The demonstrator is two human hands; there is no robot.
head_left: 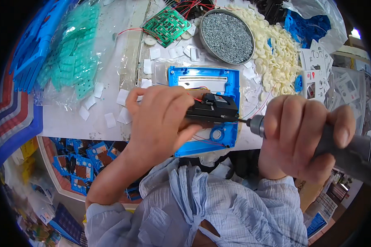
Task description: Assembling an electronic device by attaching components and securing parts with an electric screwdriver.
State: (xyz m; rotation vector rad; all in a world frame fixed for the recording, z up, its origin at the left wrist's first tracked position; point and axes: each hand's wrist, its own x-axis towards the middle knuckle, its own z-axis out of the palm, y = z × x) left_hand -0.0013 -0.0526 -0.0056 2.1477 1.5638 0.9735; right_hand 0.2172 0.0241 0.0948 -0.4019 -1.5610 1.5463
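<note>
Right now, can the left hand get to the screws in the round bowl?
Probably not straight away: the left hand is holding the black part, so it would likely have to let go first. Nothing seems to cover the screws, though.

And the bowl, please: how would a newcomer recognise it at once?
On the white table, find the blue case. The bowl stands just beyond it. It is round and full of tiny metal parts, unlike the loose cream pieces beside it.
</note>
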